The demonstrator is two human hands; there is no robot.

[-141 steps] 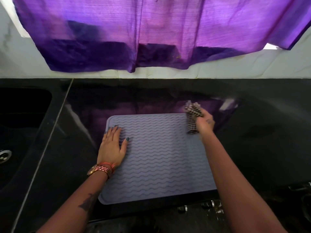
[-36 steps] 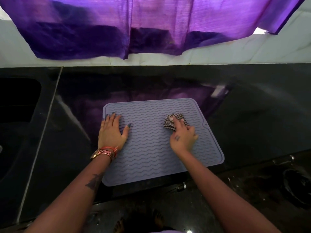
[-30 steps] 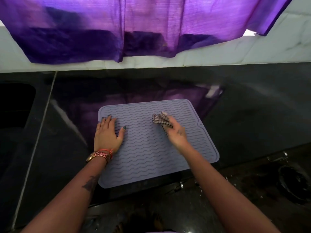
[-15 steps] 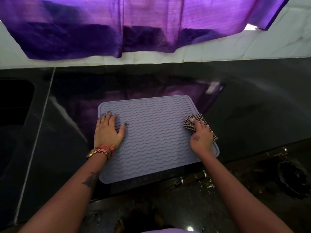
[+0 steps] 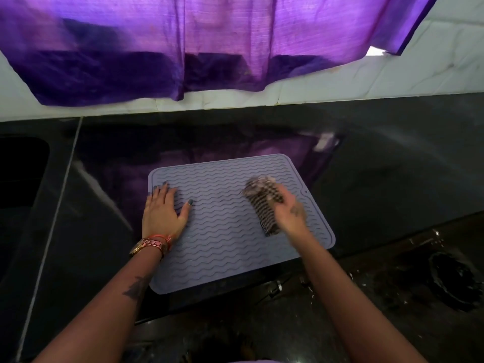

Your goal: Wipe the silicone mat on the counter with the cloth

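A dark sink [image 5: 23, 174] is sunk into the far left of the glossy black worktop [image 5: 392, 166], which mirrors the purple curtain [image 5: 209, 43] hanging over the white tiled wall [image 5: 392, 82]. My left hand [image 5: 163, 213] lies flat, fingers straight, on the left part of the grey wavy-ribbed mat [image 5: 225, 244]. My right hand [image 5: 289, 213], motion-blurred, grasps the checked cloth [image 5: 263, 203] in its fingers over the mat's right part.

A sheer purple fabric curtain [image 5: 209, 40] hangs over the white tiled wall [image 5: 340, 85], and a dark recessed sink basin [image 5: 21, 171] sits far left.
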